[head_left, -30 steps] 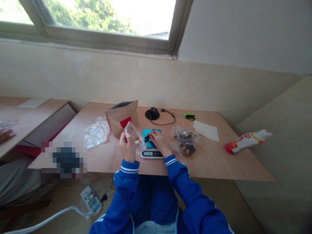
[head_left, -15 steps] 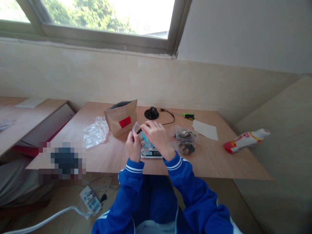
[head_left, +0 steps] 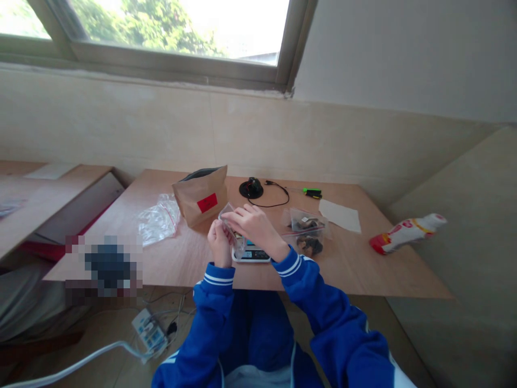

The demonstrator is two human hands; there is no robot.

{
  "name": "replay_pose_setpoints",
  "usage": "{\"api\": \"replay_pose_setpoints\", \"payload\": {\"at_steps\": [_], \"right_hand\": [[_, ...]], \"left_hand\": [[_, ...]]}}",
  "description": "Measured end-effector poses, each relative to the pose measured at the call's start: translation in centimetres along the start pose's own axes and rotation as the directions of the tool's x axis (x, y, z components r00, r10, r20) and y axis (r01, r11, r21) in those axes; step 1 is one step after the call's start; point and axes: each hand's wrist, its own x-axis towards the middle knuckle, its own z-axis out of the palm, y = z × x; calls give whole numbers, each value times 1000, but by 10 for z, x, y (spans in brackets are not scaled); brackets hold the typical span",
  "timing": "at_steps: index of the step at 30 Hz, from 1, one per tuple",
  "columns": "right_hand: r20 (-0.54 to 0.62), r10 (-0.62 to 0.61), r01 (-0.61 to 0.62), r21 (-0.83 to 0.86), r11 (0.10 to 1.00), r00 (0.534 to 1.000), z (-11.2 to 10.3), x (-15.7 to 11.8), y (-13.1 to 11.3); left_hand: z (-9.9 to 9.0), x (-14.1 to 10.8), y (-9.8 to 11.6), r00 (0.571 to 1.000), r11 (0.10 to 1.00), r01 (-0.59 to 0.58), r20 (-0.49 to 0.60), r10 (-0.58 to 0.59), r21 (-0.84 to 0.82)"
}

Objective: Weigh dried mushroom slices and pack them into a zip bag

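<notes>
My left hand (head_left: 219, 246) is shut on a clear zip bag (head_left: 231, 225), holding it upright just above a digital kitchen scale (head_left: 251, 255). A few brown pieces show low in the bag. My right hand (head_left: 254, 227) reaches across, its fingertips at the bag's mouth, and whatever they hold is hidden. To the right of the scale lies a second zip bag (head_left: 309, 235) with dark dried pieces in it.
A kraft paper bag (head_left: 201, 196) with a red label and a crumpled plastic bag (head_left: 158, 216) stand left on the wooden table (head_left: 347, 275). Behind lie a black cabled device (head_left: 251, 188), a green-handled tool (head_left: 313, 193), white paper (head_left: 340, 215); a red-and-white packet (head_left: 406, 233) lies right.
My right hand has moved down and left to the bag's mouth, and the dark piece seen between its fingers is now hidden. The bag now hangs over the scale, covering its blue top.
</notes>
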Motion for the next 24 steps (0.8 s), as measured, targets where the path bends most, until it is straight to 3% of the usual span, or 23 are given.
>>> {"api": "replay_pose_setpoints", "payload": {"at_steps": [3, 5, 7, 9, 12, 14, 18, 24], "right_hand": [[-133, 111, -58, 354, 934, 985, -1, 2, 6], [-177, 231, -90, 574, 814, 957, -2, 6, 9], [-171, 307, -109, 690, 716, 936, -3, 10, 11], [-153, 299, -122, 674, 729, 942, -5, 13, 12], [-124, 239, -145, 508, 849, 963, -6, 13, 11], [-78, 195, -133, 491, 861, 978, -7, 11, 9], [24, 142, -119, 689, 715, 990, -4, 11, 5], [-47, 391, -209, 783, 586, 919, 12, 21, 11]], "left_hand": [[3, 0, 1, 999, 998, 35, 2, -35, -59], [4, -1, 1, 999, 996, 49, 9, -49, -72], [5, -1, 0, 998, 995, 62, 19, -61, -73], [5, -2, 0, 998, 996, 57, 25, -55, -75], [6, -4, 1, 999, 995, 41, 21, -39, -90], [7, -4, 2, 999, 993, 33, 15, -31, -113], [8, -5, 3, 999, 986, 35, 7, -35, -162], [9, -7, 2, 998, 989, -6, 59, 15, -148]]}}
